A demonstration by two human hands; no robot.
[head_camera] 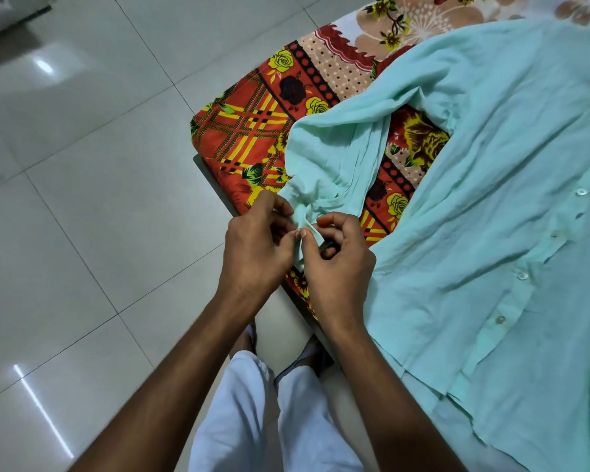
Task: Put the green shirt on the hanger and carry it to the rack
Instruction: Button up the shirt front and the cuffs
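**Shirt not yet on hanger; cuff in hand**

Progress: early. The green shirt [491, 185] lies spread, front up with its button placket showing, over the floral bedcover [252, 131] on the bed. No hanger and no rack are visible, so hanging and carrying both remain, in my judgement.

Position: the body of the shirt covers the right part of the bed. One sleeve [334, 155] trails out toward the bed's near left corner, above the tiled floor [82, 199].

Hands: my left hand [256, 247] and right hand [338, 264] meet at that corner, both with fingers curled and pinching the bunched sleeve cuff [302, 221] between thumb and fingertips. The cuff sits directly between the two hands; the remainder of the shirt lies to the right of them.
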